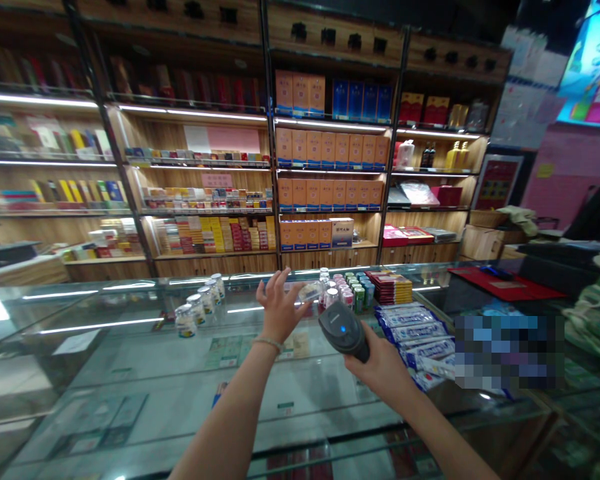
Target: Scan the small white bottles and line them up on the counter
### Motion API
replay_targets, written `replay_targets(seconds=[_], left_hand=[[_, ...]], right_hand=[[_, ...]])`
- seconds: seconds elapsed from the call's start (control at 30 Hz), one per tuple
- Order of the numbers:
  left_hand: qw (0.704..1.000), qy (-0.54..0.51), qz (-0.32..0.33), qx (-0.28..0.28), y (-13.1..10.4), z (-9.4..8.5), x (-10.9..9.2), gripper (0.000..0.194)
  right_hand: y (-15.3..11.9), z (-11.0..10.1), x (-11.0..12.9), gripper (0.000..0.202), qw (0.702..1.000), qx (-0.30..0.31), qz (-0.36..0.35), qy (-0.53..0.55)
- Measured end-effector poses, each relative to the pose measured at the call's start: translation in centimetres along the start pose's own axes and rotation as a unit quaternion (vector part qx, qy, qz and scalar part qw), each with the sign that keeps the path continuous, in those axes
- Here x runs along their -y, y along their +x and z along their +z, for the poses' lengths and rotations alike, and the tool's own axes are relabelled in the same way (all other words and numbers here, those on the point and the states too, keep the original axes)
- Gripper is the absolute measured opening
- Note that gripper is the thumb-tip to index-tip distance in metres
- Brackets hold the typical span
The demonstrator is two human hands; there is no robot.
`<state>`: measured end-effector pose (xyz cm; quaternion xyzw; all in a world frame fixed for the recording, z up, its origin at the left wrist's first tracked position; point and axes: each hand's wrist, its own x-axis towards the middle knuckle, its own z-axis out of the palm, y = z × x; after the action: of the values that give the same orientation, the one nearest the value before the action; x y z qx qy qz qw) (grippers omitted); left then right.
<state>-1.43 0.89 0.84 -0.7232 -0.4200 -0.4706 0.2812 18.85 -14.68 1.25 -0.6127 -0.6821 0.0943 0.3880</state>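
My right hand point(380, 367) is wrapped around the handle of a dark grey barcode scanner point(341, 328), which shows a lit blue light. Its head points forward and left over the glass counter. To its left, my left hand point(279, 303) pinches a small clear jar point(310, 291) between thumb and index finger, with the other fingers spread. The jar is tilted on its side, and its label is too blurred to read. Just beyond the scanner stand rows of small white-lidded bottles point(347, 288). Several similar jars point(196, 308) form a line on the left.
Right of the bottles lie stacked red and yellow packets point(390, 287) and blue-and-white packets point(420, 337). A red mat point(505, 283) lies farther right, near a pale green bag point(597, 313). Lit shelves with orange boxes point(330, 148) stand behind the glass counter point(180, 393).
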Motion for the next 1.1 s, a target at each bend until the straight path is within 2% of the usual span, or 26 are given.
replay_targets(seconds=[0.13, 0.23, 0.33, 0.5, 0.57, 0.77, 0.87, 1.1], left_hand=[[1.000, -0.001, -0.002, 0.002, 0.0, 0.0, 0.0, 0.036], [1.000, 0.000, -0.007, 0.004, -0.1, 0.0, 0.1, 0.038], [1.000, 0.001, -0.013, 0.009, -0.1, 0.0, 0.1, 0.040], [0.999, 0.004, -0.028, 0.019, -0.1, -0.1, 0.1, 0.040], [0.999, 0.005, -0.032, 0.020, -0.1, -0.2, 0.1, 0.040], [0.999, 0.006, -0.032, 0.020, -0.1, -0.2, 0.3, 0.041], [0.999, 0.007, -0.029, 0.017, -0.1, -0.2, 0.3, 0.040], [1.000, 0.007, -0.023, 0.013, -0.1, -0.1, 0.2, 0.040]], right_hand=[[0.1, -0.1, 0.2, 0.038, 0.999, 0.018, 0.004, -0.051], [0.2, -0.1, 0.5, 0.029, 0.992, 0.030, -0.013, -0.125], [0.3, 0.2, 0.8, 0.021, 0.977, 0.048, -0.042, -0.202], [0.6, 1.5, 0.7, 0.026, 0.948, 0.072, -0.089, -0.297], [0.8, 2.3, 0.1, 0.028, 0.943, 0.065, -0.120, -0.302], [1.2, 3.8, -1.8, 0.038, 0.935, -0.006, -0.216, -0.282], [1.3, 3.8, -1.8, 0.040, 0.931, 0.006, -0.227, -0.286], [1.4, 3.5, -1.6, 0.043, 0.940, 0.066, -0.201, -0.268]])
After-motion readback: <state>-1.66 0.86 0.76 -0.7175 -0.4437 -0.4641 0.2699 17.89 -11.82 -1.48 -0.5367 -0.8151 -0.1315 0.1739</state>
